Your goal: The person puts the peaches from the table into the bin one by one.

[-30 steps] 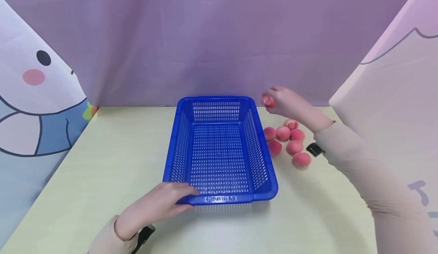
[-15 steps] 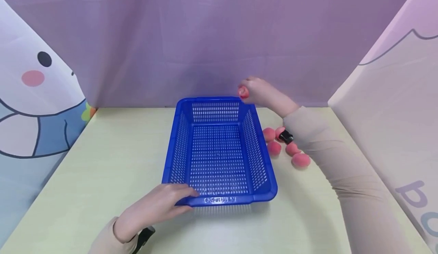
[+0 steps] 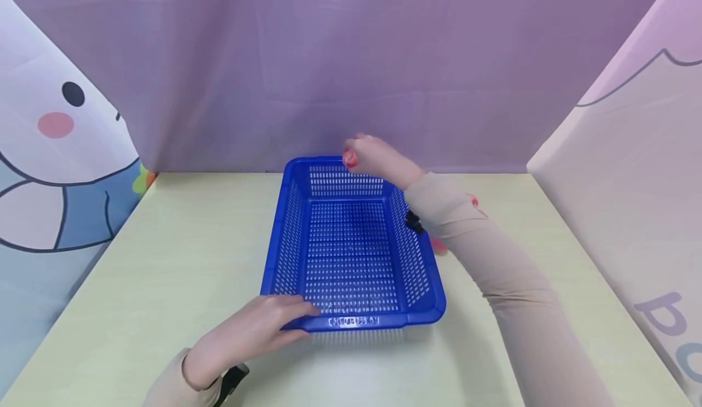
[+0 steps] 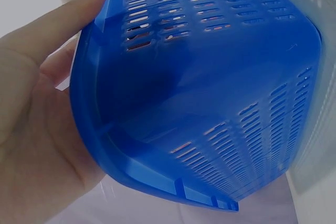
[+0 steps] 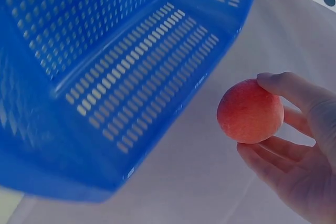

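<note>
A blue plastic basket (image 3: 378, 320) with slotted walls stands on the table, its inside bare. My left hand (image 3: 255, 328) grips its near left corner, thumb and fingers on either side of the rim, as the left wrist view shows closely (image 4: 47, 82). Over the basket's far rim, my right hand (image 3: 379, 159) holds a reddish-pink peach (image 5: 251, 111) between thumb and fingers. In the right wrist view the peach is apart from the basket wall. More peaches (image 3: 439, 246) lie right of the basket, mostly hidden behind my right sleeve.
A pale table (image 3: 181, 254) extends around the basket. Behind it hangs a purple cloth (image 3: 340, 60), close to my right hand. Printed cloth panels (image 3: 620, 200) flank both sides. Small black devices (image 3: 415, 221) are strapped at my wrists.
My right hand has carried the peach leftward from beside the basket to above its far rim. The right sleeve now covers most of the other peaches. My left hand stays on the rim.
</note>
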Demonstrator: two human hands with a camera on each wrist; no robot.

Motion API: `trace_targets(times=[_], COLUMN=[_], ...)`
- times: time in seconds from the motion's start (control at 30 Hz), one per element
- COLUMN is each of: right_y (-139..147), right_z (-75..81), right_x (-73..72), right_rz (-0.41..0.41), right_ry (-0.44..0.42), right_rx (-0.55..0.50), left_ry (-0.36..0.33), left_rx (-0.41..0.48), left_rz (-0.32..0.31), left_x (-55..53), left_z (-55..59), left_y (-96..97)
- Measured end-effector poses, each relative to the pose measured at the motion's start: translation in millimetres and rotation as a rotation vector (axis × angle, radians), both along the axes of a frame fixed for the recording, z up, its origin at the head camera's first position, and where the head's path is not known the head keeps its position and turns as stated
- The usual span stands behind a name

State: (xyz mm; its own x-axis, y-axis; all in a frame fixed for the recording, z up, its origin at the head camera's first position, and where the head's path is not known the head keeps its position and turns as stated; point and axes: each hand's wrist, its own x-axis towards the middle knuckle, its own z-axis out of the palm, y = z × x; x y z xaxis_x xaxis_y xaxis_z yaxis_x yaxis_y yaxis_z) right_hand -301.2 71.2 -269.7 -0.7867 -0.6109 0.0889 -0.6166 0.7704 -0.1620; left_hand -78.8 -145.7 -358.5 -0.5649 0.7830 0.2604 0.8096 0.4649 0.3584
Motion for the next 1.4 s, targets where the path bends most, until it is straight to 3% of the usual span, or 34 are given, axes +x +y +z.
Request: trace_targets(times=[0.47, 1.0, 1.4], right_y=[-38.4, -62.0, -74.5], right_z=[-25.0, -67.8, -98.3], right_x=[-7.6, -14.0, -16.0], right_rz=[-0.056, -0.067, -0.067], right_ry=[-0.081, -0.059, -0.037], right_rx=[0.016, 0.035, 0.017], left_ry=[-0.04, -0.063, -0.004], left_rx=[-0.02, -0.027, -0.023], left_rz=[0.015, 0.02, 0.018], left_x=[1.1, 0.8, 2.0], left_z=[0.4, 1.6, 0.4], left_y=[1.4, 2.4, 3.9])
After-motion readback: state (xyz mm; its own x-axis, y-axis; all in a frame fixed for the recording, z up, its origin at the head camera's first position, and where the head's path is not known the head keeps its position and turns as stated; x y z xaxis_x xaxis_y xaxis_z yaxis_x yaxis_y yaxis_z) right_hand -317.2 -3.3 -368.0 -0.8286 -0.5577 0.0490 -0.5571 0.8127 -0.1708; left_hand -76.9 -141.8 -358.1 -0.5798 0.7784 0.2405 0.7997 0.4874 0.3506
